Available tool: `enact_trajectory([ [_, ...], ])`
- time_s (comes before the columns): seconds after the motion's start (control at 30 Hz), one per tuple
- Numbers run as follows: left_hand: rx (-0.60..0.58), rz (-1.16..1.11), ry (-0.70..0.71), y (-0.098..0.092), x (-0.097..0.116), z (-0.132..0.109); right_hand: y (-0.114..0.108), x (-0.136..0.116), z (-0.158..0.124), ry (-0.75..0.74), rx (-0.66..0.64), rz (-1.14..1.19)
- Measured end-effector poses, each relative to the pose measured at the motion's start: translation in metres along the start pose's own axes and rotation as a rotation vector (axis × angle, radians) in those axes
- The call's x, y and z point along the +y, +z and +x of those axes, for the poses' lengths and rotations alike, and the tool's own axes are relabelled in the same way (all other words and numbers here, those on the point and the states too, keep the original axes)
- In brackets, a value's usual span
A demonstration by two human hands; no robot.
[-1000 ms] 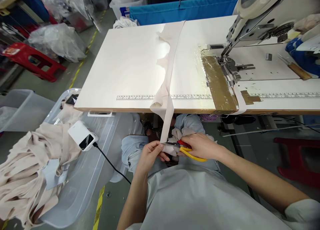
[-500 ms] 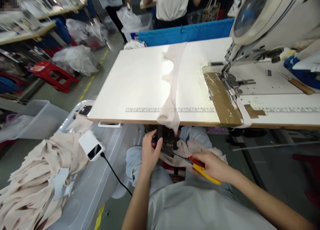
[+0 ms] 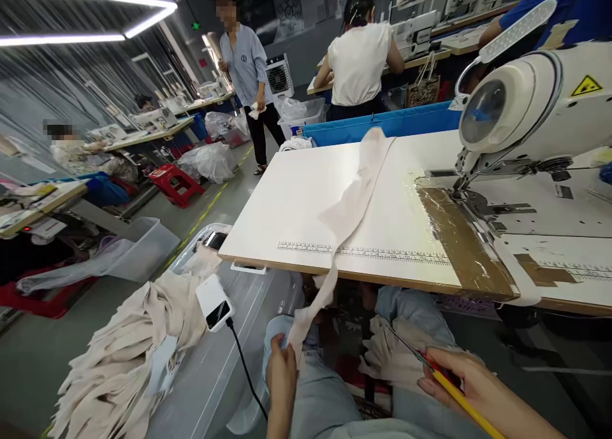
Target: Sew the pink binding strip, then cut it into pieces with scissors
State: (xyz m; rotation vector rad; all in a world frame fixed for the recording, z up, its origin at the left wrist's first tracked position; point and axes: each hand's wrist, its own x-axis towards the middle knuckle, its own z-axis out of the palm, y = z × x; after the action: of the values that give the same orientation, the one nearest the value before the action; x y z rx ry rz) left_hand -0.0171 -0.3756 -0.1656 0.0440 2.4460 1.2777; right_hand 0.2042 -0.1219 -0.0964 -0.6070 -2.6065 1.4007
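My left hand (image 3: 282, 370) pinches the lower end of a long pale beige fabric strip (image 3: 329, 280). The strip runs up over the table's front edge and across the white tabletop (image 3: 296, 197), its far part lifted and blurred. In my right hand (image 3: 463, 385) is a pair of scissors (image 3: 437, 372) with yellow and red handles, the blades pointing up and left. Below the blades, more beige fabric (image 3: 399, 350) lies bunched on my lap. The scissors are apart from the strip in my left hand.
A sewing machine (image 3: 516, 114) stands on the table's right side. To the left, a clear plastic bin (image 3: 201, 369) bears a heap of beige fabric pieces (image 3: 129, 343) and a white power bank (image 3: 213, 302) with a black cable. People work beyond, near a red stool (image 3: 176, 184).
My left hand has taken hold of the strip's end and drawn it down toward me. My right hand has moved right and nearer with the scissors. The view has tilted up.
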Motion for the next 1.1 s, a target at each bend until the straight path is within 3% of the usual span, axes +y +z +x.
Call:
enact_trajectory([
  [0.07, -0.108, -0.067, -0.032, -0.008, -0.007, -0.017, 0.003, 0.002, 0.003, 0.013, -0.075, 0.013],
  [0.13, -0.321, -0.275, 0.013, -0.005, 0.004, -0.037, 0.004, 0.000, 0.009, 0.018, -0.135, 0.034],
  [0.2, -0.494, -0.455, 0.075, 0.001, 0.028, -0.053, 0.004, -0.006, 0.014, 0.007, -0.163, 0.047],
  [0.27, -0.585, -0.447, 0.150, 0.006, 0.060, -0.063, 0.001, -0.014, 0.019, -0.012, -0.183, 0.022],
  [0.33, -0.524, -0.317, 0.276, 0.006, 0.090, -0.067, -0.004, -0.022, 0.021, -0.020, -0.199, -0.010],
  [0.4, -0.392, -0.221, 0.433, 0.005, 0.113, -0.065, -0.010, -0.028, 0.022, -0.020, -0.219, -0.022],
  [0.47, -0.388, -0.237, 0.456, 0.006, 0.123, -0.062, -0.016, -0.031, 0.022, -0.027, -0.250, -0.036],
  [0.6, -0.729, -0.364, 0.149, 0.012, 0.122, -0.061, -0.024, -0.032, 0.025, -0.059, -0.338, -0.073],
  [0.67, -0.811, -0.422, 0.030, 0.015, 0.119, -0.063, -0.025, -0.032, 0.028, -0.047, -0.402, -0.059],
  [0.87, -0.817, -0.487, -0.084, 0.019, 0.116, -0.061, -0.025, -0.026, 0.043, 0.009, -0.647, 0.055],
  [1.1, -0.817, -0.502, -0.121, 0.022, 0.106, -0.054, -0.026, -0.030, 0.058, 0.039, -0.792, 0.080],
])
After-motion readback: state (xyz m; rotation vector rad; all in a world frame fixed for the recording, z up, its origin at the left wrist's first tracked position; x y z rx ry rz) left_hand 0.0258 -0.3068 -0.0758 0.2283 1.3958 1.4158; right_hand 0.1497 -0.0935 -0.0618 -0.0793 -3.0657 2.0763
